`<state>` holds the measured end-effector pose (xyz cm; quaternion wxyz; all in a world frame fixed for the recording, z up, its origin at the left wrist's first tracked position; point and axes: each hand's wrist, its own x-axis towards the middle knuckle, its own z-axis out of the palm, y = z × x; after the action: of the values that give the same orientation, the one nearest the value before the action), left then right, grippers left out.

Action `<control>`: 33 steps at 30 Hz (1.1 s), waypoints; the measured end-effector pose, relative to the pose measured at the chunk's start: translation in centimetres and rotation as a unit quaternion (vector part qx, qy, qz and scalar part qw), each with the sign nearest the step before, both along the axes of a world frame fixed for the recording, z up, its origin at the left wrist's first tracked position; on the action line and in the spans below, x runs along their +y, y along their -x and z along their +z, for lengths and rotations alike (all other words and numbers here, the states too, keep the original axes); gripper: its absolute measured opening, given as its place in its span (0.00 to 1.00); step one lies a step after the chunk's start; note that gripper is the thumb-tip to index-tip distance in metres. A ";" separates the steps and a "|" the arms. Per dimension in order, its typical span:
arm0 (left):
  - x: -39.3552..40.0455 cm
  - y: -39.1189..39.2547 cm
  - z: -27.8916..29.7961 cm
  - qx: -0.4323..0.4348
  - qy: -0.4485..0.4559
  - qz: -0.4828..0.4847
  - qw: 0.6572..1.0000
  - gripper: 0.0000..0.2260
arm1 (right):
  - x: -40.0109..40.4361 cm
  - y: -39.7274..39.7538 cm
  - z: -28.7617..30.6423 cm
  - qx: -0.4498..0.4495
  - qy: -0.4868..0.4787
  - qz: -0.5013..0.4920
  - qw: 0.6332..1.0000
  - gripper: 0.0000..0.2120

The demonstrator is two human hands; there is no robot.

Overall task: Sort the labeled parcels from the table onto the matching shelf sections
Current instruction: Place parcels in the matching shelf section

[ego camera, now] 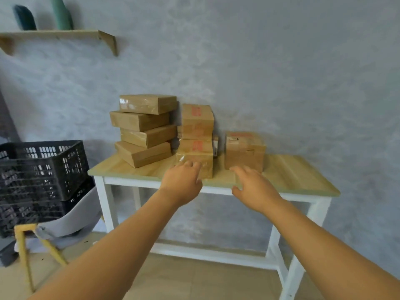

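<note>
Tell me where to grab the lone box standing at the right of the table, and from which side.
Take the lone box by its left and right faces, coming from the front edge of the table. Nothing is stacked on it, and gaps separate it from the two-box stack on its left. Its right side is free too. The hands, left and right, are open just before it.

Stacked brown parcels on table

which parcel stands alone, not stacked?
The rightmost parcel, ahead of the right hand; it sits singly on the table, the others are stacked.
</note>
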<state>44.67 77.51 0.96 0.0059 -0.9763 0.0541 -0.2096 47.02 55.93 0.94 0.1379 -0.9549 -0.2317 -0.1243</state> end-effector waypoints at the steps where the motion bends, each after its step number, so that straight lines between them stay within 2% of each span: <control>1: 1.4 -2.7 0.3 -0.005 -0.004 0.002 1.000 0.19 | 1.4 -2.8 0.2 -0.002 -0.001 0.003 1.000 0.26; 8: 8.3 -20.0 2.0 0.003 0.002 0.016 1.000 0.19 | 7.6 -20.2 1.7 0.012 -0.029 0.002 0.999 0.23; 14: 12.7 -30.2 1.5 -0.007 0.023 0.044 0.999 0.19 | 12.7 -32.8 1.8 0.028 -0.047 0.021 0.998 0.25; 23: 23.8 -36.5 6.8 -0.133 0.134 0.094 0.978 0.14 | 26.7 -43.7 5.1 0.117 -0.204 0.110 0.966 0.21; 28: 31.8 -38.0 9.0 -0.184 0.238 0.190 0.935 0.12 | 33.5 -46.6 7.3 0.163 -0.246 0.104 0.950 0.25; 30: 34.9 -38.8 9.7 -0.215 0.265 0.199 0.919 0.12 | 35.9 -47.5 7.8 0.201 -0.286 0.081 0.934 0.28; 33: 39.1 -40.7 10.7 -0.239 0.267 0.199 0.912 0.14 | 39.0 -48.3 8.7 0.292 -0.372 0.054 0.879 0.32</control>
<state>85.36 116.65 11.69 -0.2005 -0.8527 -0.2023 -0.4378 95.31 94.92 9.67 0.5510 -0.8123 -0.1684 0.0904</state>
